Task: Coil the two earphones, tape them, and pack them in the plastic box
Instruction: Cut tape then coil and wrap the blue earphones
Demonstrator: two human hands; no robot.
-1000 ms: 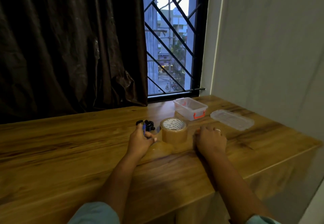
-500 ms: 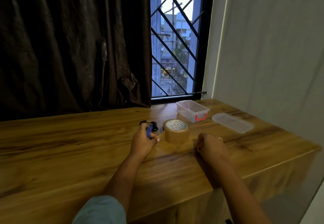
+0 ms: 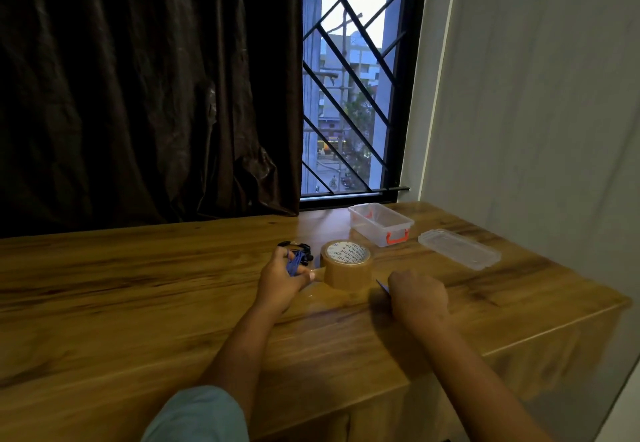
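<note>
My left hand [image 3: 282, 282] is shut on a coiled blue earphone [image 3: 293, 265], with its thumb stretched toward the base of the brown tape roll [image 3: 346, 265]. A black earphone [image 3: 300, 248] lies bunched on the table just behind that hand. To the right of the roll, my right hand [image 3: 417, 298] is curled into a fist on the table. A thin blue object [image 3: 381, 285] sticks out of it toward the roll; I cannot tell what it is. The clear plastic box [image 3: 398, 225] with orange clips stands open behind the roll.
The box's clear lid [image 3: 459, 250] lies flat to the right of the box. The wooden table [image 3: 138, 296] ends at a front edge near me and a right edge by the grey wall. A dark curtain and a barred window stand behind.
My right hand has gone from lying flat beside the tape roll to a fist a little to the right, and a blue tip now shows at it. My left hand keeps the blue earphone.
</note>
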